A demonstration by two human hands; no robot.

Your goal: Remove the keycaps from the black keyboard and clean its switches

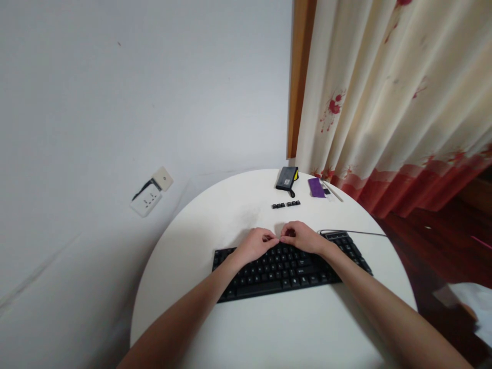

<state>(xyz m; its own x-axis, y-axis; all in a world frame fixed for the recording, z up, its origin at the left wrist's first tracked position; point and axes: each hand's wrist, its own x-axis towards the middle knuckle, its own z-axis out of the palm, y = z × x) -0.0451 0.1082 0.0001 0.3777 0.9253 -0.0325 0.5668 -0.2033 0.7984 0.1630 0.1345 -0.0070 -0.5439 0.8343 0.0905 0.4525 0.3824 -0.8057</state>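
A black keyboard (265, 274) lies on the round white table, slightly turned. My left hand (257, 244) is over its upper middle, with thumb and fingers pinched together. Opposite it, my right hand (302, 237) makes a similar pinch, and the fingertips of both hands nearly meet above the top key rows. Whatever sits between the fingertips is too small or hidden to make out. Beyond the hands, several loose black keycaps (286, 204) stand in a short row on the table. The keys under my palms are covered from view.
At the table's (192, 230) far side lie a dark pouch (287, 178) with a strap, a purple cloth (316, 187) and a thin stick-like tool (333, 191). A cable (357, 232) runs off the right edge. A wall and a curtain (346, 102) border the back.
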